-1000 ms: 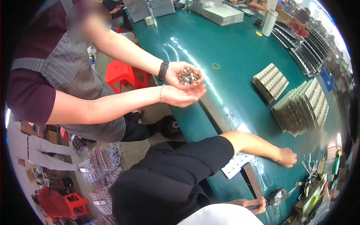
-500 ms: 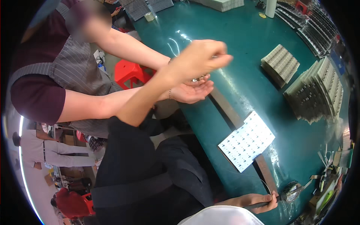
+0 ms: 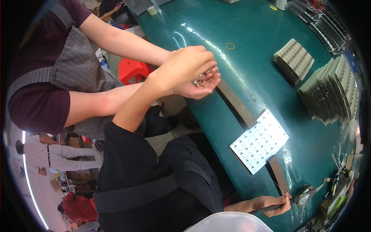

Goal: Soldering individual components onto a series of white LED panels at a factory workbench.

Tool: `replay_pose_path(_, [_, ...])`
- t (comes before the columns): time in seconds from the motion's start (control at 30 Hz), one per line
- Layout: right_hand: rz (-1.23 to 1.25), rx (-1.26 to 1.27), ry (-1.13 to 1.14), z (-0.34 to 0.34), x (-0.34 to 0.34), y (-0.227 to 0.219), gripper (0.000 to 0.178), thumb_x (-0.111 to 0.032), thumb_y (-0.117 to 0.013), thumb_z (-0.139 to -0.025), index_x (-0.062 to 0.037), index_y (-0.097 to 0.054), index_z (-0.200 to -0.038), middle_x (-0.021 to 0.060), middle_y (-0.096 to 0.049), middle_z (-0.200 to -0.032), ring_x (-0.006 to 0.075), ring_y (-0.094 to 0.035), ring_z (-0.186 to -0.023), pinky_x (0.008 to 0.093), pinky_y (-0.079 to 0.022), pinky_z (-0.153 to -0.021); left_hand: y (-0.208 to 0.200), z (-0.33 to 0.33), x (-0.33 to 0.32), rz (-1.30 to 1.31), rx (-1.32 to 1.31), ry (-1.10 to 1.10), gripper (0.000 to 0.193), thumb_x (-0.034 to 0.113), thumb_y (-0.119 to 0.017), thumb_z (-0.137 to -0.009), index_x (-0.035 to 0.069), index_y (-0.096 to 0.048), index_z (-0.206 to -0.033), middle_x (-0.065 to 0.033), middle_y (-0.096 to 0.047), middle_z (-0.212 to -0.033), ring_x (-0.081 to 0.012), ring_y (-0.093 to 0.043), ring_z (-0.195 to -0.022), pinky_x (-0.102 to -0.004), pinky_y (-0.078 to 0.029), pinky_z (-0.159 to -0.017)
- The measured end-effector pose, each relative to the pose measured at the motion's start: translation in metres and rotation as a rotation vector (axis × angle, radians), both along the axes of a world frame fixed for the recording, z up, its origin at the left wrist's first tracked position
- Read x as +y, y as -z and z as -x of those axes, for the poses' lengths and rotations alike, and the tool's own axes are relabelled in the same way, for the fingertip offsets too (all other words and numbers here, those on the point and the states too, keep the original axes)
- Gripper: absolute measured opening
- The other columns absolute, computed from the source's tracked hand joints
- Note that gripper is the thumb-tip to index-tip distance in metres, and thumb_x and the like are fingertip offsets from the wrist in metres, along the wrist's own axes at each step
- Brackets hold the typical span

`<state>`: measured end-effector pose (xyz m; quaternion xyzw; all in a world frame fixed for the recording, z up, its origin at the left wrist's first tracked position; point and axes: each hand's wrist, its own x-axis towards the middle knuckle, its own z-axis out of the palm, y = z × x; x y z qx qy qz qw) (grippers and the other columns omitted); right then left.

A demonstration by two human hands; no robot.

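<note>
My left hand [image 3: 187,65] reaches over a co-worker's cupped hands [image 3: 201,91], its fingers curled down. Small shiny metal parts [image 3: 198,82] lie in those palms, and some show right under my fingertips; how many I grip is hidden. At the lower right my right hand [image 3: 272,202] is closed around the black handle of a soldering iron [image 3: 272,208]. A thin wire [image 3: 275,181] curves up to this hand. Between my hands a white panel with dark printed marks [image 3: 259,141] rests across a brown bar [image 3: 236,101] on the table.
The green table [image 3: 216,34] carries a small panel stack [image 3: 294,60] and a larger one [image 3: 332,91] at the right. A round metallic object [image 3: 303,195] sits beside my right hand. Farther back are a rubber band [image 3: 230,46] and tape roll [image 3: 153,10]. A red stool [image 3: 132,71] stands left.
My left hand has come down and left, from above the co-worker's palms onto the metal parts. The right hand still grips the soldering iron. The view has shifted slightly.
</note>
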<state>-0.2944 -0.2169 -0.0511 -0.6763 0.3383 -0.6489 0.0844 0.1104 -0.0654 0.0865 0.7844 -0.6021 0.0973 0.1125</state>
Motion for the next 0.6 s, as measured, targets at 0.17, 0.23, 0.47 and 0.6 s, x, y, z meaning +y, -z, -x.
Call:
replay_pose_path(0.17, [0.023,0.0,-0.008,-0.007,-0.004,0.0,0.018,-0.013,-0.049,-0.103,0.004,-0.054,-0.105,0.0171,-0.047,-0.094,0.0283,-0.055,-0.086,0.0392,-0.046,-0.084,0.006,0.065,-0.028,0.234,-0.352,0.221,0.01,0.019,-0.071,-0.081,0.013,-0.064,-0.08,-0.002,-0.052,-0.067,-0.0169,-0.059,-0.06,-0.0305,-0.048,-0.048])
replay_pose_path(0.23, [0.014,0.037,0.02,-0.009,-0.003,0.001,0.019,-0.014,-0.049,-0.103,0.0045,-0.054,-0.104,0.0174,-0.049,-0.093,0.0285,-0.055,-0.085,0.0391,-0.047,-0.084,0.017,0.105,-0.04,0.344,-0.04,0.339,0.022,0.022,-0.074,-0.078,0.014,-0.056,-0.069,-0.0011,-0.047,-0.061,-0.0147,-0.055,-0.055,-0.0288,-0.044,-0.044])
replay_pose_path(0.47, [0.081,0.102,-0.025,-0.009,-0.006,0.001,0.018,-0.015,-0.056,-0.099,0.003,-0.059,-0.099,0.0173,-0.056,-0.091,0.0284,-0.057,-0.082,0.0388,-0.048,-0.08,0.058,0.195,-0.082,0.559,0.508,0.589,0.027,0.025,-0.069,-0.086,0.006,-0.052,-0.074,-0.0054,-0.05,-0.075,-0.0218,-0.055,-0.068,-0.0328,-0.044,-0.053])
replay_pose_path(0.6, [0.171,0.174,-0.081,0.0,-0.009,0.002,0.019,-0.017,-0.062,-0.093,0.0019,-0.06,-0.093,0.0153,-0.057,-0.086,0.0285,-0.056,-0.077,0.0394,-0.047,-0.073,0.069,0.223,-0.089,0.548,0.75,0.76,0.023,0.025,-0.062,-0.09,0.004,-0.053,-0.091,-0.0104,-0.05,-0.09,-0.0281,-0.055,-0.082,-0.0389,-0.047,-0.066])
